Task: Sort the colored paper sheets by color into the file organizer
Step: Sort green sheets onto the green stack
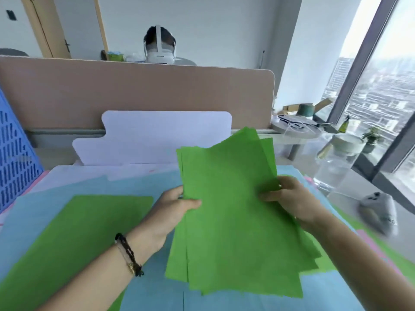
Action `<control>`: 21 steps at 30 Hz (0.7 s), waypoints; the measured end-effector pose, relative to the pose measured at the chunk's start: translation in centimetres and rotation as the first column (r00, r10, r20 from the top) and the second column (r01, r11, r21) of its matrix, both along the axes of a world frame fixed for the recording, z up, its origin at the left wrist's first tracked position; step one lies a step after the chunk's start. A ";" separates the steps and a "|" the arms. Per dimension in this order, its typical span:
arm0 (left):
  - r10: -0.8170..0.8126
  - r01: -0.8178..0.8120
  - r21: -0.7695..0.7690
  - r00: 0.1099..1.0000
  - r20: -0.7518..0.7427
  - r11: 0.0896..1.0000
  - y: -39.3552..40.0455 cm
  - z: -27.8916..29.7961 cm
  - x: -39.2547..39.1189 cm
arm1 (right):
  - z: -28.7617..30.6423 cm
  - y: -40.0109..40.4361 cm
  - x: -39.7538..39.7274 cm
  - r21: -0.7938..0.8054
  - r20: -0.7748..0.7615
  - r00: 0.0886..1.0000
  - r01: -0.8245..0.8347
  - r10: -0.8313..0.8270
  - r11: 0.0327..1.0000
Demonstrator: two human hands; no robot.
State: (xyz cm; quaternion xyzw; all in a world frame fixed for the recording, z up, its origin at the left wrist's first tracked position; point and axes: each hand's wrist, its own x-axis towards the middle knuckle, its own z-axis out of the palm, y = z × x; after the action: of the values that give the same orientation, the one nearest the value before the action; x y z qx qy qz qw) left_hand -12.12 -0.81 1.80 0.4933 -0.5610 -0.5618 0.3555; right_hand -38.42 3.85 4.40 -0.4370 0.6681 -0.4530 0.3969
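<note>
A loose stack of green paper sheets [229,209] is lifted above the desk, held by both hands. My left hand [173,212] grips its left edge, thumb on top. My right hand [289,200] grips the right edge, fingers curled over the sheets. Below lies the open file organizer: a white tabbed divider [157,135] stands at the back, a light blue divider [67,189] lies flat, and a green one [74,239] rests on it at the left. More green and pink paper [368,243] shows under my right forearm.
A blue perforated plastic basket [13,158] stands at the far left. A tan desk partition [134,93] closes the back, with a person behind it. At the right are a clear glass jar [334,167], a grey controller [379,212] and a window.
</note>
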 end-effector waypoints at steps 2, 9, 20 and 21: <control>-0.077 0.077 -0.005 0.997 -0.029 0.997 0.2 -0.2 -3.9 | 0.1 1.2 -3.9 0.032 -0.092 0.992 0.088 -0.084 0.996; -0.209 0.205 0.064 0.976 0.068 0.977 1.3 -2.1 -14.4 | -3.4 2.8 -11.3 0.149 -0.592 0.799 0.241 -0.108 0.959; 0.038 -0.018 0.241 0.996 -0.077 0.970 -0.6 -2.9 -17.0 | -5.6 3.9 -12.2 0.102 -0.559 0.823 0.192 -0.103 0.976; -0.041 0.041 0.200 0.999 -0.005 0.979 -0.3 -2.7 -17.2 | -5.7 3.9 -12.3 0.101 -0.553 0.827 0.190 -0.104 0.977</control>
State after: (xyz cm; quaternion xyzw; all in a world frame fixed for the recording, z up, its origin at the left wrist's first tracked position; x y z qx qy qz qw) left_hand -29.34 -1.15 -0.95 0.5145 -0.5115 -0.6228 0.2929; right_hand -50.68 7.79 -1.25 -0.4632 0.8174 -0.2874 0.1864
